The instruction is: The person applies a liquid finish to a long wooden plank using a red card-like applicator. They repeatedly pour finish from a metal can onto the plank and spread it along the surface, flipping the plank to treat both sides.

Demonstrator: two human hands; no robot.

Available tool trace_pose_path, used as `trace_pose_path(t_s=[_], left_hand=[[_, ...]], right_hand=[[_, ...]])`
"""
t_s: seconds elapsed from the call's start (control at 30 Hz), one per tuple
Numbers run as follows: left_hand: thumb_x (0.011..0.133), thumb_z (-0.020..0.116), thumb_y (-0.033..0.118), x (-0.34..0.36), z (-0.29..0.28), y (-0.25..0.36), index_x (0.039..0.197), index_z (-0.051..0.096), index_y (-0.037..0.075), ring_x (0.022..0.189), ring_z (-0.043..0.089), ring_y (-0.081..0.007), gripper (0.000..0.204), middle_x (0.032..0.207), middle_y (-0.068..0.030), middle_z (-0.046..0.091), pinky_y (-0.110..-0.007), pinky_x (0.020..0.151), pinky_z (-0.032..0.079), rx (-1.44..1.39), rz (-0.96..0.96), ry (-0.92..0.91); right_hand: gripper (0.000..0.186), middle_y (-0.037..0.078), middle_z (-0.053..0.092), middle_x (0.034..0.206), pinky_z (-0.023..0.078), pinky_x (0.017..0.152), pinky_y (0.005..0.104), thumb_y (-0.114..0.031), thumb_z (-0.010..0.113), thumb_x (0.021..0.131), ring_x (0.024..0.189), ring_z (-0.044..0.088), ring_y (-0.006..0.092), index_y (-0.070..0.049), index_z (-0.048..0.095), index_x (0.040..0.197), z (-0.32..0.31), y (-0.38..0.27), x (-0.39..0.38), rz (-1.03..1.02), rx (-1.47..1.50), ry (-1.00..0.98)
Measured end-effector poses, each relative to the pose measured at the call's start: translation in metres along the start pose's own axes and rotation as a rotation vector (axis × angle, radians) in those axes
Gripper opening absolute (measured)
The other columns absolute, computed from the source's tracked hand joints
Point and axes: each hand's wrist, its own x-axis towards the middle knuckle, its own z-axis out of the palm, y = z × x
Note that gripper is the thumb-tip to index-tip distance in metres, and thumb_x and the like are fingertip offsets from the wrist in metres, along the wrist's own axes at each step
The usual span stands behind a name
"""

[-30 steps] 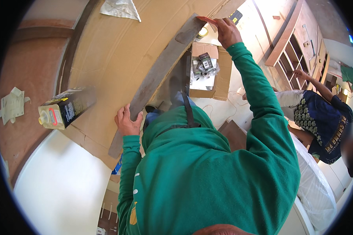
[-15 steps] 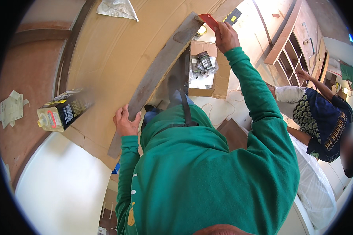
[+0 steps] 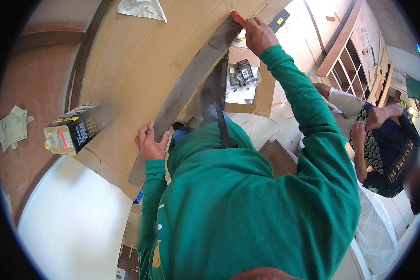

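A long, narrow grey board (image 3: 191, 77) lies slantwise on cardboard (image 3: 121, 84), its surface blotched. Near its lower end my left hand (image 3: 152, 142) grips it across the width, thumb on one edge and fingers on the other. At the far end, my right hand (image 3: 261, 36) is closed around a flat red scraper (image 3: 238, 18). The scraper stands nearly edge-on at the tip of the board and seems to touch it. My fingers partly cover the scraper.
A black and yellow can (image 3: 77, 128) stands at the left. A crumpled white sheet (image 3: 142, 9) lies at the top. An open carton (image 3: 265, 93) with small packages sits below the board's far end. At the right is another person (image 3: 389, 135), near a wooden cabinet frame (image 3: 350, 65).
My right hand has moved left with the scraper, which has turned from showing its flat face to nearly edge-on. My left hand stays put. The other person's hands have come closer together.
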Motion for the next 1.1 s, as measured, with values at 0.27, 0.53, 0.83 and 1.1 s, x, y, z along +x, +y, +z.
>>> trace_pose_path(t_s=[0.27,0.53,0.83,1.1], left_hand=[[0.075,0.090,0.030,-0.003,0.003,-0.002,0.129,0.072,0.004,0.116,0.057,-0.0354,0.062,0.128,-0.0115,0.064,-0.046,0.104,0.046,-0.023,0.001,0.020],[0.075,0.090,0.028,-0.003,0.002,0.001,0.131,0.072,0.005,0.116,0.058,-0.0345,0.063,0.129,-0.0118,0.064,-0.046,0.103,0.047,-0.003,-0.004,0.006],[0.077,0.089,0.026,-0.003,0.001,0.004,0.134,0.070,0.003,0.120,0.056,-0.0357,0.064,0.130,-0.0144,0.062,-0.045,0.105,0.047,-0.017,-0.023,-0.014],[0.077,0.089,0.024,-0.004,0.001,0.006,0.134,0.070,0.003,0.119,0.057,-0.0359,0.064,0.129,-0.0141,0.063,-0.046,0.105,0.047,0.009,-0.040,-0.008]], right_hand=[[0.009,0.022,0.066,0.097,0.053,0.085,0.0528,-0.008,0.060,0.096,0.095,0.065,0.0449,0.000,0.063,0.099,-0.012,0.003,-0.003,-0.018,0.074,0.132],[0.022,0.014,0.072,0.108,0.055,0.089,0.0475,-0.012,0.067,0.097,0.103,0.066,0.0385,-0.011,0.075,0.117,-0.018,0.042,0.017,-0.129,-0.006,0.145],[0.039,0.004,0.074,0.119,0.057,0.098,0.0420,0.000,0.071,0.086,0.112,0.068,0.0307,-0.019,0.079,0.119,-0.015,0.076,0.032,-0.363,-0.073,0.156],[0.033,0.008,0.075,0.116,0.058,0.092,0.0411,0.000,0.071,0.089,0.107,0.070,0.0313,-0.015,0.079,0.117,-0.019,0.069,0.023,-0.291,0.014,0.224]])
